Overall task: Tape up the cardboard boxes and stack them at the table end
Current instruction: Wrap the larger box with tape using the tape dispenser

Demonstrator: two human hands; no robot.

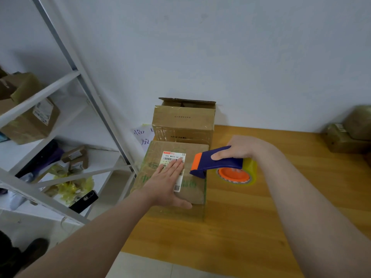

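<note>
Currently, left hand (168,177): fingers straight and together, palm flat on the low brown cardboard box (195,151); fingertips overlap its white shipping label (174,156).
Right hand (239,148): fingers curled round the blue-and-orange plastic tape dispenser (216,162).
Dispenser nose: at the box's right edge, just beside the left fingertips (contact cannot be confirmed).
Roll: clear yellowish tape roll (252,173), under the right fingers, over the wooden table (230,227).
Rear box: taller brown cardboard box (182,121), beyond the left fingertips, against the low box.
</note>
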